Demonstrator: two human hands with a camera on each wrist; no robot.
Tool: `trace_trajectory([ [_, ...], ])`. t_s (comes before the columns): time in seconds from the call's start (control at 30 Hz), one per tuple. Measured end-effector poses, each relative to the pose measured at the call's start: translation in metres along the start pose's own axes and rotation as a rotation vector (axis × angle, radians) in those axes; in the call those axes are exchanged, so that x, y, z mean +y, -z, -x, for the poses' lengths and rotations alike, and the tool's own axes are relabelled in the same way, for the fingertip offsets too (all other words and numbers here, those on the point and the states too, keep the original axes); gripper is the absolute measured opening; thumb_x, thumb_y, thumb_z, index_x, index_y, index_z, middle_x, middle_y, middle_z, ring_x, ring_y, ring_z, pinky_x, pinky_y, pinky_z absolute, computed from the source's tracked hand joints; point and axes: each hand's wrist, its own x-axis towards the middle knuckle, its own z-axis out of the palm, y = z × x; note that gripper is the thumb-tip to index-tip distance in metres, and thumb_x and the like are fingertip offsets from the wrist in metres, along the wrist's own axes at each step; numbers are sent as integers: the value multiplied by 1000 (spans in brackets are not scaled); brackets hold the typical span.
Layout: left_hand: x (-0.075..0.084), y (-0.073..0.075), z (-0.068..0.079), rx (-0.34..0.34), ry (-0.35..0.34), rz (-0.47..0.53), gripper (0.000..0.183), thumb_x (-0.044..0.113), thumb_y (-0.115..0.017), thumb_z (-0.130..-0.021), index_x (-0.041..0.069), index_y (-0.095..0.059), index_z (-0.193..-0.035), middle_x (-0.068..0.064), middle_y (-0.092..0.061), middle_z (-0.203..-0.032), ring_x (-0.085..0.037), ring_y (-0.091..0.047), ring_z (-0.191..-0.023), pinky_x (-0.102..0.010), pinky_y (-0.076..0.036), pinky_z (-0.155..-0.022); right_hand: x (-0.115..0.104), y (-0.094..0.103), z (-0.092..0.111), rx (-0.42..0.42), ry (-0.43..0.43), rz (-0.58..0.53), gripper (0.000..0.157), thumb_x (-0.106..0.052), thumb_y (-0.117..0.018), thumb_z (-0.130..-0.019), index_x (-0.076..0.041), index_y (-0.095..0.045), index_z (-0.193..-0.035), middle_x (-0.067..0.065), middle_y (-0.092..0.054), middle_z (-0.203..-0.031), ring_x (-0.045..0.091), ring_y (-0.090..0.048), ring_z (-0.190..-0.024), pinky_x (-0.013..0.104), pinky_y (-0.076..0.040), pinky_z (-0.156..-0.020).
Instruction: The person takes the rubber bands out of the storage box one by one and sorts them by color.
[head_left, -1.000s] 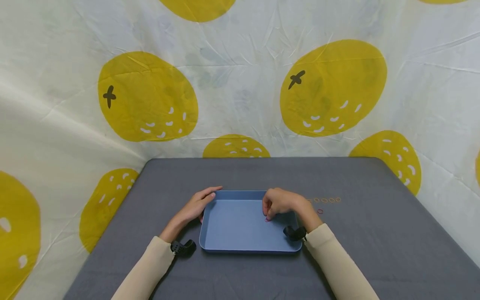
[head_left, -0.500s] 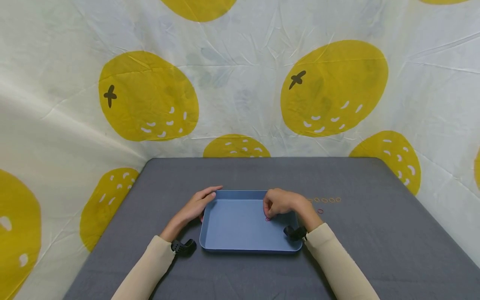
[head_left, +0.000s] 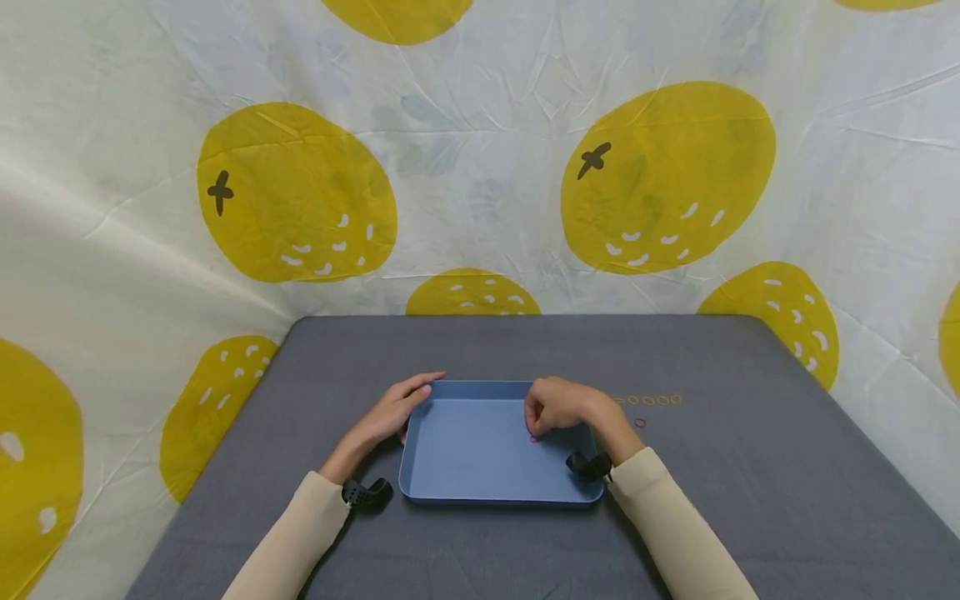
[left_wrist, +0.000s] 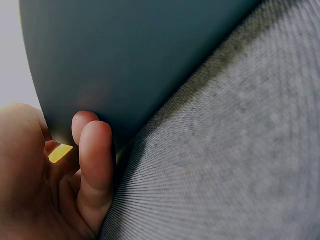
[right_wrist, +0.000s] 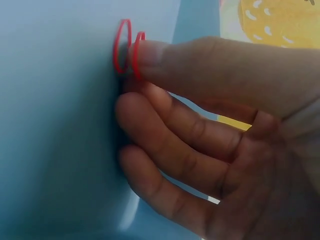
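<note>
A shallow blue tray (head_left: 472, 458) lies on the table between the hands. My left hand (head_left: 390, 412) holds its far left corner, the thumb over the rim; in the left wrist view, fingertips (left_wrist: 96, 145) press the outer wall (left_wrist: 115, 60). Inside the tray, at the right, my right hand (head_left: 558, 404) has curled fingers and pinches a small red rubber band (right_wrist: 135, 62) at the thumb tip. A second red loop (right_wrist: 115, 50) shows right beside it against the tray floor; whether it is another band or a reflection, I cannot tell.
Several small yellow rubber bands (head_left: 650, 401) lie in a row on the grey table (head_left: 720, 467) right of the tray, partly behind the right wrist. One red band (head_left: 640, 422) lies just nearer than them. A fruit-patterned curtain (head_left: 480, 167) hangs behind the table.
Both hands and the tray stay in nearly the same place. The red band at the right fingertips shifts only slightly and shows less in the head view.
</note>
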Motion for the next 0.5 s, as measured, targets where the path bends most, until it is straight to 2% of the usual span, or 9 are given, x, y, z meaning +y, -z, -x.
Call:
trace_trajectory([
  [0.3,1,0,1,3,1,-6,40,39,-42,-103,33,-47,-142,-7,-52,-137,-22,-49,-38,-43,-49,-38,0,6,4,54,-4,-39,17,1,-68,-82,-12,-71,-71,-3,-66,-67,9,-55,-58,24,-43,-54],
  [0.5,0,0,0,0,3,-1,39,38,-42,-103,33,-47,-142,-7,-51,-139,-21,-49,-38,-44,-49,-38,-1,11,6,90,-3,-14,18,0,-66,-84,-13,-72,-73,-4,-64,-67,9,-55,-61,25,-47,-57],
])
